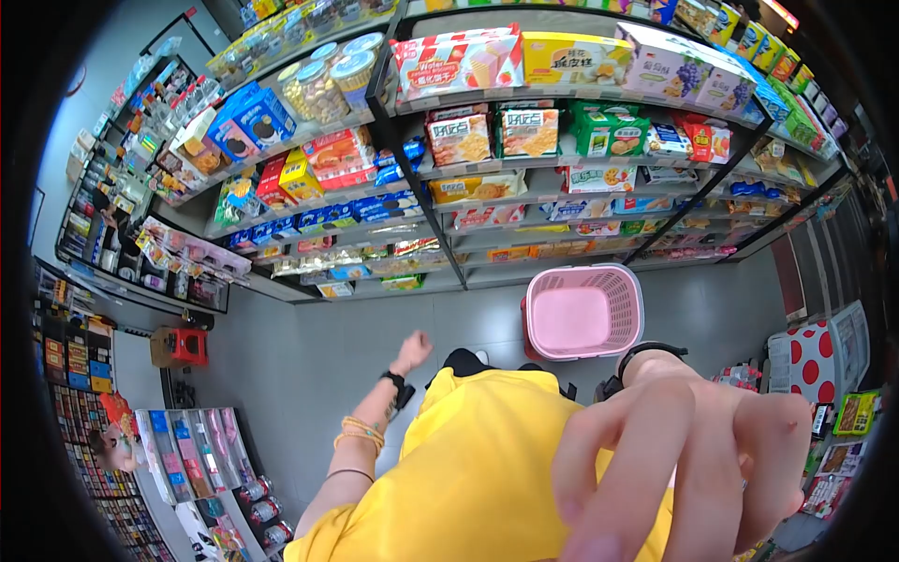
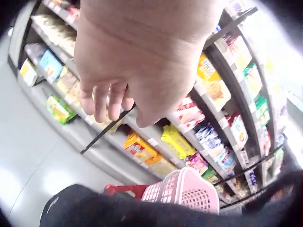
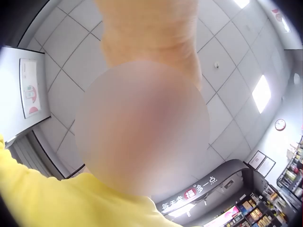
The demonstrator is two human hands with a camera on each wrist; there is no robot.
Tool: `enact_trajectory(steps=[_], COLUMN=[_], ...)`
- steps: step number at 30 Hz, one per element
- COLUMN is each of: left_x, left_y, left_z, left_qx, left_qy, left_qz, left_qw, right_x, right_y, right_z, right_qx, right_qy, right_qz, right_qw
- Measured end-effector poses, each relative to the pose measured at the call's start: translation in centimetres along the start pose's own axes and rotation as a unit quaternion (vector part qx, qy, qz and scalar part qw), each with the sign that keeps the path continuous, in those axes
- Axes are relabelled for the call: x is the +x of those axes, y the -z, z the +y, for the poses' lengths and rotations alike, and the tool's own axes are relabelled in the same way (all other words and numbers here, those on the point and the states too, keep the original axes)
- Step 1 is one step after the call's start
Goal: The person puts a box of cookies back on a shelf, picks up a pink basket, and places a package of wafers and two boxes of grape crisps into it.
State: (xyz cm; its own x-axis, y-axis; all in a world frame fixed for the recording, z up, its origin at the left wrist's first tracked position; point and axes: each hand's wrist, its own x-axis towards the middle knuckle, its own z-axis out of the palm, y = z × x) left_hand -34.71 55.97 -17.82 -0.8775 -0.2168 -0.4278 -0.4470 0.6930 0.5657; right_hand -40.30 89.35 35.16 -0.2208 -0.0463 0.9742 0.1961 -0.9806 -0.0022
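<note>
My left hand [image 1: 412,353] hangs by my side above the grey floor, holding nothing. The left wrist view shows its fingers [image 2: 100,101] loosely bent in front of the snack shelves. My right hand [image 1: 688,450] is raised very close to the head camera, fingers bent and spread, with no object visible in it. Much of it is hidden by a blurred patch in the right wrist view. On the floor ahead of my feet stands a pink plastic basket [image 1: 639,314], with a red part showing at its left side.
Shelves [image 1: 524,96] of boxed and bagged biscuits curve across the front. Left stand a display rack [image 1: 150,450] and a red box [image 1: 191,347]. A red-dotted white panel [image 1: 807,361] is at right. Grey floor [image 1: 365,318] lies between me and the shelves.
</note>
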Motion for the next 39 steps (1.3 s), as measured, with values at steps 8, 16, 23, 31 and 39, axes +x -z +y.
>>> enact_trajectory(steps=[8, 16, 23, 31, 39], left_x=[6.4, 7.4, 12.2, 11.1, 15.6], left_y=[24.8, 38.7, 41.1, 43.1, 43.8], left_z=[21.7, 38.0, 40.9, 43.2, 44.1], left_qx=[0.012, 0.069, 0.082, 0.166, 0.24], left_qy=[-0.329, -0.491, -0.465, -0.423, -0.374], left_qz=[0.434, 0.549, 0.552, 0.505, 0.527], left_qw=[0.838, 0.673, 0.687, 0.734, 0.724], right_x=[5.5, -1.1, -36.7, -54.7, -58.5], right_y=[1.7, 8.0, 17.4, 9.6, 5.2], right_z=[-0.9, -0.4, -9.9, -20.4, -21.3], right_qx=[-0.019, -0.204, -0.488, -0.369, -0.384], right_qy=[-0.165, -0.422, -0.717, -0.737, -0.711], right_qz=[0.018, 0.147, 0.251, 0.521, 0.515], right_qw=[0.986, 0.871, 0.43, 0.223, 0.285])
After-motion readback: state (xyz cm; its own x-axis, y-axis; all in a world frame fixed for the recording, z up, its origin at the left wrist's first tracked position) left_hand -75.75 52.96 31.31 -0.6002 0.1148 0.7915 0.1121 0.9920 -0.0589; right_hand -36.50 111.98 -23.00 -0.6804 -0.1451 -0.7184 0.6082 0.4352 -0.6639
